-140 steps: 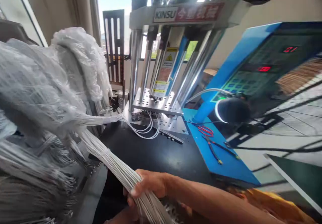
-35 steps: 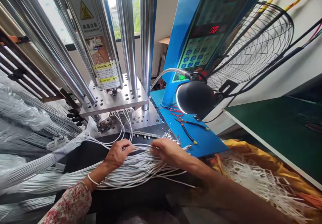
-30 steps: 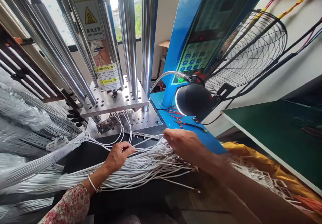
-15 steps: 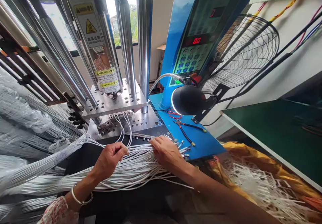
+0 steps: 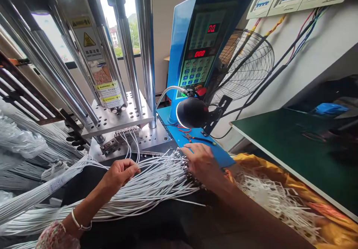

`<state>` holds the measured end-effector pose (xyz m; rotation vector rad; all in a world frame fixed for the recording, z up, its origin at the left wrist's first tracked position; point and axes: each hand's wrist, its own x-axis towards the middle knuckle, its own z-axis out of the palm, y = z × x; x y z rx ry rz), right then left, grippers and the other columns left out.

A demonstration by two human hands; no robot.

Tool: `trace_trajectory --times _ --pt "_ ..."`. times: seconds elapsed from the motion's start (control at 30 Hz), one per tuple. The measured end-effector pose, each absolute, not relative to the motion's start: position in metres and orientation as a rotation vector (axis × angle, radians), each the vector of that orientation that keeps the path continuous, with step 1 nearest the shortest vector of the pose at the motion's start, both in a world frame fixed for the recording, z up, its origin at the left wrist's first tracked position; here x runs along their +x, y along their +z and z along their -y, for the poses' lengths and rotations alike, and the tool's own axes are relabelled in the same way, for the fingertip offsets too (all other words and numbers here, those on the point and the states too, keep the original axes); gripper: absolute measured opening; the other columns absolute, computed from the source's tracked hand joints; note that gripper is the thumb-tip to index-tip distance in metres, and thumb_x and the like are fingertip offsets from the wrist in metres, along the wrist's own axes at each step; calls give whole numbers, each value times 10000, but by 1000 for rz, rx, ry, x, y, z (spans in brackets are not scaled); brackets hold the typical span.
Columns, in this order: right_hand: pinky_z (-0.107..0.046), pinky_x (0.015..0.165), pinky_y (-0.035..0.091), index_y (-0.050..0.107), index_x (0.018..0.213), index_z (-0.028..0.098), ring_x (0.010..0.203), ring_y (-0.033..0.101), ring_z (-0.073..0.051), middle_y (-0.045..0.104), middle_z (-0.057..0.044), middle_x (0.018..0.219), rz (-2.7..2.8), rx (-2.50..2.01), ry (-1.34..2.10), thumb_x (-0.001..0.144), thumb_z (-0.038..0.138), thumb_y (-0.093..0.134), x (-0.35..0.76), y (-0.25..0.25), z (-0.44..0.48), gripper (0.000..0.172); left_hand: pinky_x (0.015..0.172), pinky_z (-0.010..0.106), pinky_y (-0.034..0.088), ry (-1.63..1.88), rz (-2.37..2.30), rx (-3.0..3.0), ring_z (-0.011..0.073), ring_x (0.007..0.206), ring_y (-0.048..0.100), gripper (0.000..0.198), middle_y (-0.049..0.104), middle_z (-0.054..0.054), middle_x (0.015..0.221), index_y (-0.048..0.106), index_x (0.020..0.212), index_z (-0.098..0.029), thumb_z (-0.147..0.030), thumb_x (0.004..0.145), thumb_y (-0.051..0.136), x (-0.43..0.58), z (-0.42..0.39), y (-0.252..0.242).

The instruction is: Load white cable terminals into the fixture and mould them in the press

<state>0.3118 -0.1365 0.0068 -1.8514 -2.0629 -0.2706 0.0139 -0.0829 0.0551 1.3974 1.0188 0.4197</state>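
Note:
A thick bundle of white cables lies across the dark surface in front of me. Small metal connectors cluster at its right ends. My left hand is closed in a pinch at the upper edge of the bundle; whatever is between its fingertips is too small to make out. Over the connectors, my right hand has its fingers bent and closed, with the grip hidden. Behind the bundle, a metal mold sits under the press plate, and a few white cables run out of it.
A blue control panel stands behind a black lamp. Pliers lie on the blue bench. To the right are a yellow sack of white scraps and a green table. Plastic-wrapped cables fill the left.
My right hand has shifted right, from the cables onto the connector ends, and now partly covers the pliers. My left hand stays pinched near the same spot. The view has turned right.

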Motion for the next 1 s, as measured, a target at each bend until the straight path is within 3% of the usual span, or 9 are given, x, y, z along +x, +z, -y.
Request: trace_trajectory --times 0.1,0.2,0.27,0.37,0.43,0.53,0.7,0.83,1.0 --pt "-443 930 374 613 1153 165 1082 518 -287 623 -121 1189 1904 -1789 -272 942 192 482 322 17 144 250 406 185 141 420 -1017 1369 46 429 251 410 392 -78 516 611 824 -145 -553 809 642 15 83 58" --pt "-415 922 415 659 1056 171 1022 551 -257 655 -113 1080 1784 -1555 -4 973 255 448 302 24 162 241 397 176 182 397 -1005 1413 47 434 307 392 455 -61 543 593 781 -145 -530 800 664 31 80 54" --pt "-392 886 456 680 967 187 947 586 -235 672 -96 986 1647 -1435 437 980 346 458 279 26 172 274 396 175 195 418 -998 1436 48 433 314 387 462 -59 536 574 751 -148 -519 803 666 47 77 52" --pt "-379 821 513 663 1076 194 962 632 -239 679 -95 1053 1192 -1145 1350 931 522 524 243 22 174 385 387 174 202 430 -957 1420 46 415 325 408 461 -59 520 571 753 -148 -543 792 667 66 84 52" --pt "-386 869 512 642 1137 164 1024 636 -249 669 -117 1115 752 -873 1681 885 579 570 225 17 166 491 361 176 186 353 -936 1292 40 375 310 453 460 -62 512 583 784 -149 -595 771 663 69 103 49" --pt "-342 871 508 662 1050 128 911 659 -199 677 -70 931 279 -617 1698 840 496 673 205 7 153 423 311 187 127 189 -939 977 27 302 220 533 450 -78 495 606 878 -153 -667 744 647 54 142 27" --pt "-266 593 489 629 1013 137 598 598 -132 572 21 678 287 -596 1721 856 422 678 173 -8 145 329 327 154 214 322 -958 812 32 341 325 575 489 -64 522 569 853 -165 -706 696 686 20 184 -23" --pt "-234 605 477 603 929 156 590 569 -99 531 44 649 241 -539 1689 879 454 638 159 -13 136 304 293 170 132 391 -954 776 26 299 166 544 355 -112 428 567 829 -171 -691 711 678 18 184 -28" --pt "-285 695 509 602 905 166 756 665 -171 675 -44 792 905 -784 1620 960 491 492 166 -11 137 348 339 176 235 558 -1086 817 45 354 323 549 466 -58 520 547 751 -168 -707 724 648 31 168 -11"
